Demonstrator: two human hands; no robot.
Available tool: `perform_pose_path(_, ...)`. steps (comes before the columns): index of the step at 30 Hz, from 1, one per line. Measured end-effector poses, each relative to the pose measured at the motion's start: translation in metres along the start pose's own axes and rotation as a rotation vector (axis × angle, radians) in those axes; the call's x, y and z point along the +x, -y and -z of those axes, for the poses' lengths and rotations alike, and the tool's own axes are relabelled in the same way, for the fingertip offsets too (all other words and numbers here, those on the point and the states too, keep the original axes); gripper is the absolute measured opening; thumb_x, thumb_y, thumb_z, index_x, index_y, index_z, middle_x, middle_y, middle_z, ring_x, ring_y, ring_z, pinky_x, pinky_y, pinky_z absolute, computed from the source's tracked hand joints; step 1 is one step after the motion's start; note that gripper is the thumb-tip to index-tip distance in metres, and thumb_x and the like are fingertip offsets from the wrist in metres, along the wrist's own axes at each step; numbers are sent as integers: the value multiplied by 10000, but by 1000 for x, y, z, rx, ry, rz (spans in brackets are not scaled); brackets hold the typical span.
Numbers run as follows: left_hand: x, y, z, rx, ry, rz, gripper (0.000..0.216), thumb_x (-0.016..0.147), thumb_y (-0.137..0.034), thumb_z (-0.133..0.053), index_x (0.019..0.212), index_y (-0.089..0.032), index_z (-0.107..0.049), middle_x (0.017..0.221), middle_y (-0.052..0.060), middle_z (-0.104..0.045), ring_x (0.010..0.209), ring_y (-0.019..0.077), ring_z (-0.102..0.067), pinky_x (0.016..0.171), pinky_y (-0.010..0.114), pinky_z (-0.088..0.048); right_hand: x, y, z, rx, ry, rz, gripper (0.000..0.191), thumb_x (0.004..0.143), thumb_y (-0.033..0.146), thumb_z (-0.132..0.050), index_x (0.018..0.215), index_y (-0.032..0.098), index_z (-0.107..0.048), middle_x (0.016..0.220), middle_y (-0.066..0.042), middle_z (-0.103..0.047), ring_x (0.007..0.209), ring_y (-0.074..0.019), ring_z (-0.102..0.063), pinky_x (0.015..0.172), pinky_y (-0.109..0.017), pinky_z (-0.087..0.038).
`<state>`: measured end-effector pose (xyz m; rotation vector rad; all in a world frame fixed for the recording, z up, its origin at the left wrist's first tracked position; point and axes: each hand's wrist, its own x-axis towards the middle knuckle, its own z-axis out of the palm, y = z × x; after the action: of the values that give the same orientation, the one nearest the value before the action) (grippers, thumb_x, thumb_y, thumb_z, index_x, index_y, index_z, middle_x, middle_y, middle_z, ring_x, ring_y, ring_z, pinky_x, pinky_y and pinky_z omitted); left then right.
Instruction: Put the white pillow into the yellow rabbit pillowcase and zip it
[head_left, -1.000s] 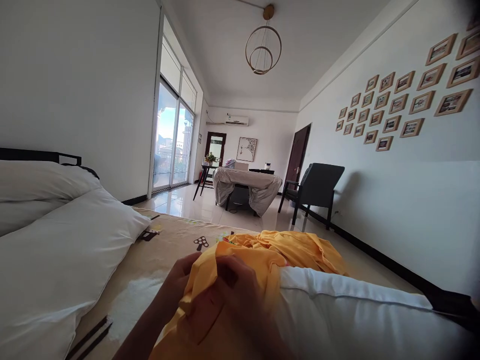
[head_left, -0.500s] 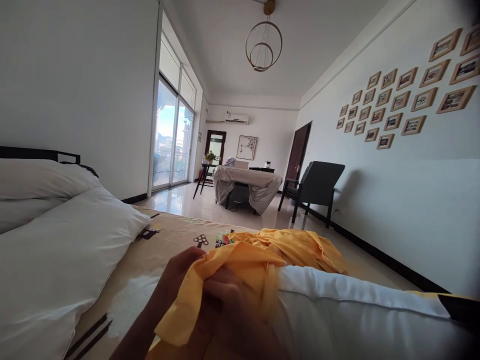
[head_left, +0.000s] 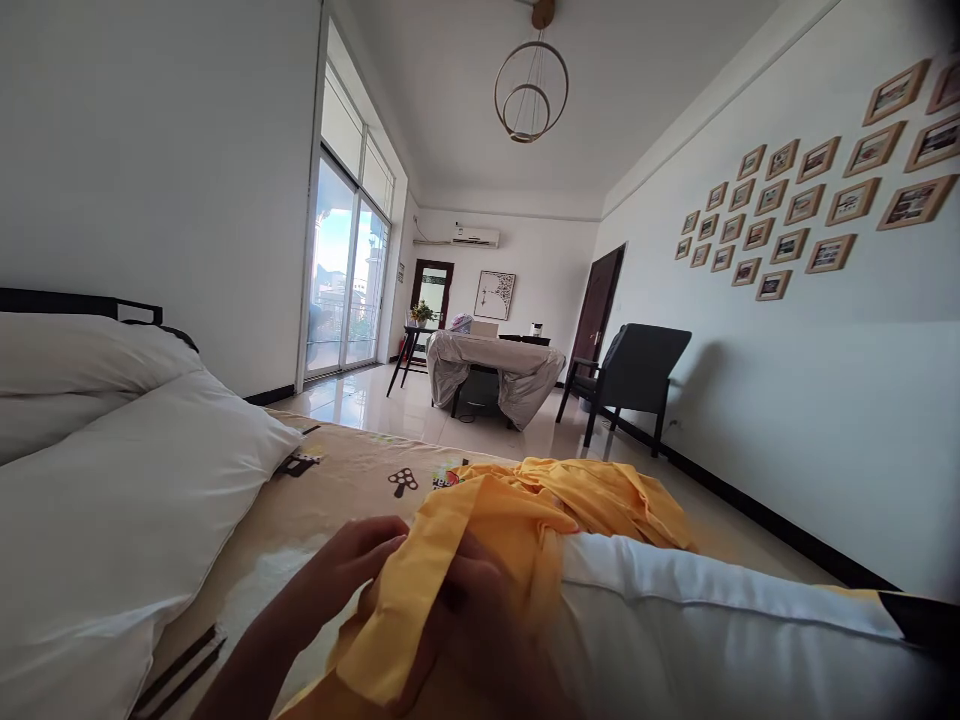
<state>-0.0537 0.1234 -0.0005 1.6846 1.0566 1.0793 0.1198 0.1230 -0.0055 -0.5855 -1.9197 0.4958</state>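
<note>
- Since a second ago, the yellow pillowcase (head_left: 480, 540) has been drawn further over the near end of the white pillow (head_left: 712, 640), and a flat band of its fabric now hangs down between the two hands instead of bunching at the top.
- Left hand (head_left: 352, 575) lies on the left of the fabric, its fingers (head_left: 382, 535) narrowly spread and reaching forward under the edge of the cloth, touching it; whether they pinch it cannot be told.
- Right hand (head_left: 472, 620) sits low in the middle of the view, half covered by the yellow band; its fingers are curled around the fabric, holding it against the pillow's end.
- More of the pillowcase lies crumpled on the patterned bedsheet (head_left: 337, 480) just beyond the hands, resting against the top of the pillow.
- Two further white pillows (head_left: 112, 500) are stacked at the left, beside a dark headboard (head_left: 75, 303).
- Beyond the bed, a covered table (head_left: 495, 365) stands on the shiny tiled floor, with a dark armchair (head_left: 634, 375) near the right wall under rows of framed photos (head_left: 810, 200).
- Sliding glass doors (head_left: 345, 290) let daylight in at the left, and a ring-shaped ceiling lamp (head_left: 529, 90) hangs overhead.
</note>
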Motion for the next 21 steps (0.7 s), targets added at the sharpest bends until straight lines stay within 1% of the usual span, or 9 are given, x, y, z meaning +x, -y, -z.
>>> perform_pose_path(4, -3, 5, 0, -174, -67, 106, 370, 759, -470, -662, 961, -163, -707, 1048, 79, -682, 1006, 240, -585, 843, 273, -468, -1, -2, -1, -86, -4, 183, 95, 795, 156, -664, 847, 211, -722, 909, -32, -705, 867, -162, -649, 790, -251, -521)
perform_pose_path(7, -3, 7, 3, -371, 35, 120, 374, 749, -419, -692, 1020, -160, -700, 957, 70, -697, 889, 205, -611, 771, 263, -478, -2, 2, -3, -215, 33, 270, 160, 824, 163, -635, 939, 232, -721, 1032, -47, -712, 996, -185, -633, 910, -298, -493)
perform_pose_path(9, -1, 7, 5, -507, 46, 132, 400, 718, -406, -733, 1029, -155, -700, 888, 58, -704, 818, 184, -623, 730, 252, -479, -1, 7, -7, -303, 108, 264, 240, 840, 176, -612, 1056, 239, -693, 1147, -64, -684, 1098, -204, -596, 981, -336, -462)
perform_pose_path(11, 2, 5, 9, -609, -8, 145, 445, 631, -407, -801, 977, -141, -715, 830, 58, -710, 764, 181, -633, 689, 249, -482, 2, 15, -11, -383, 174, 233, 298, 842, 182, -598, 1132, 222, -657, 1200, -83, -659, 1142, -219, -572, 1017, -361, -440)
perform_pose_path(14, 4, 3, 16, -691, -120, 121, 477, 499, -406, -868, 858, -126, -725, 735, 55, -700, 693, 181, -633, 625, 246, -483, 11, 26, -12, -446, 235, 208, 283, 810, 154, -600, 1082, 205, -661, 1132, -79, -676, 1079, -222, -594, 980, -352, -460)
perform_pose_path(15, 4, 2, 19, -704, -157, 104, 468, 486, -413, -870, 823, -124, -720, 706, 51, -692, 665, 176, -627, 601, 243, -479, 16, 30, -9, -458, 219, 221, 250, 805, 139, -588, 1030, 209, -671, 1075, -68, -687, 1024, -214, -608, 941, -340, -476)
perform_pose_path(17, 3, 1, 24, -723, -228, 60, 431, 485, -418, -863, 756, -128, -693, 639, 29, -666, 580, 154, -597, 534, 230, -451, 30, 37, 2, -520, 97, 247, 220, 812, 120, -548, 969, 209, -673, 977, -65, -688, 942, -206, -610, 877, -333, -487)
perform_pose_path(19, 0, 1, 28, -744, -274, 18, 376, 535, -406, -836, 738, -141, -663, 604, 3, -641, 527, 135, -567, 494, 218, -421, 45, 44, 15, -639, -45, 225, 263, 821, 139, -537, 1052, 193, -651, 1031, -96, -667, 990, -234, -581, 893, -377, -464)
perform_pose_path(21, -4, 1, 30, -770, -287, -21, 322, 592, -385, -800, 748, -151, -644, 612, -5, -640, 518, 136, -565, 485, 217, -411, 59, 48, 26, -726, -31, 147, 398, 819, 197, -579, 1216, 170, -575, 1172, -134, -625, 1098, -274, -537, 955, -443, -409)
